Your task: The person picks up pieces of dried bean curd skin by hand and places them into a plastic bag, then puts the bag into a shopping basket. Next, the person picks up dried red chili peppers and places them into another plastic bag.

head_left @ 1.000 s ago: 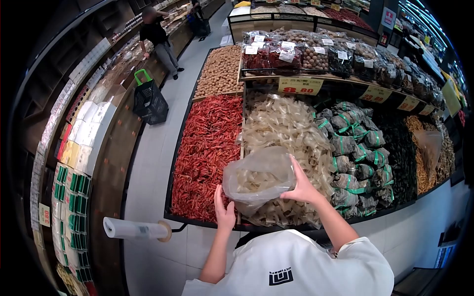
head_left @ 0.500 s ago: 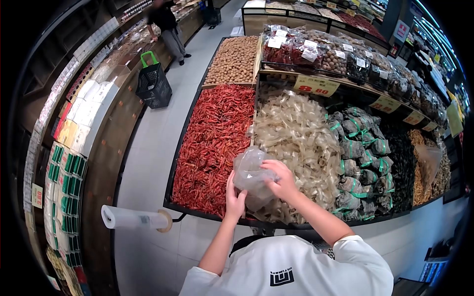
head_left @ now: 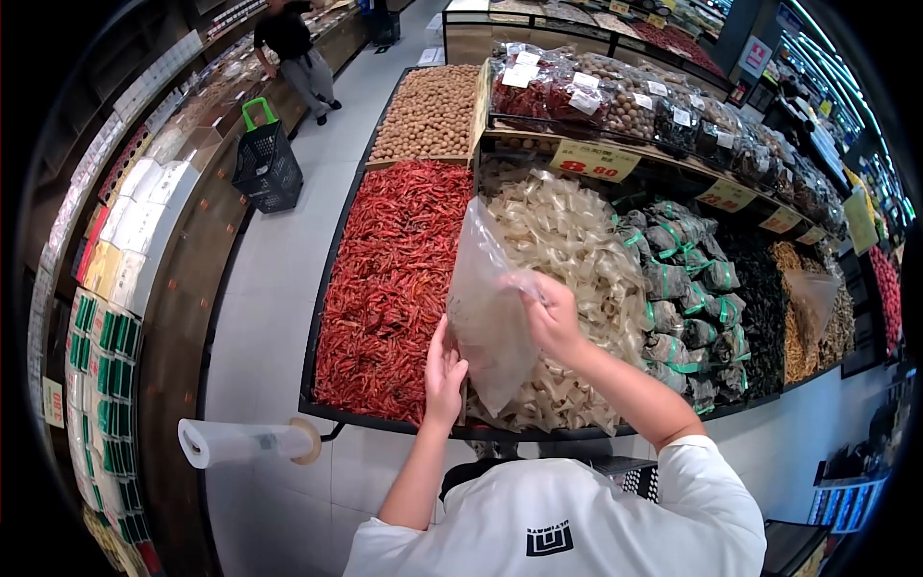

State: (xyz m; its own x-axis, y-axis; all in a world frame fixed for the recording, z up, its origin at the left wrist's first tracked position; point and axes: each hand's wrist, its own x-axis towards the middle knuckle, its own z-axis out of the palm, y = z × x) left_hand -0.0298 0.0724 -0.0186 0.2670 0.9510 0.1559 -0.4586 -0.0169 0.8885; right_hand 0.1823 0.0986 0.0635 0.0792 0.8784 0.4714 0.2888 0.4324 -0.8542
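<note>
- A clear plastic bag (head_left: 486, 308) is held up in both hands over the front edge of the display bin (head_left: 322, 409), above the seam between the dried red chillies (head_left: 389, 279) and the pale dried strips (head_left: 577, 260).
- Right hand (head_left: 550, 315): raised, forearm angled up and left from the shoulder, wrist bent. Fingers are closed on a bunched fold at the bag's upper right edge; a pinch grip is seen, with knuckles toward the camera.
- Left hand (head_left: 444, 370): lower, forearm rising almost straight up from the bottom of the frame. The palm is set against the bag's lower left side with fingers extended upward along the film. Whether the fingers are clamped on the bag or only pressed to it cannot be told.
- The bag is stretched tall; its top corner is seen above the right hand, its lower tip hangs between the hands. Pale contents are faintly seen through the film; amount cannot be told.
- Dark bundles tied with green bands (head_left: 687, 288) are stacked just right of the pale strips.
- A roll of bags (head_left: 245, 442) is mounted on a holder at the bin's front left corner, well apart from the left hand.
- A yellow price tag (head_left: 593, 161) is fixed on the shelf edge behind the strips.
- Another person (head_left: 293, 48) is seen far up the aisle, near a black basket (head_left: 264, 163).
</note>
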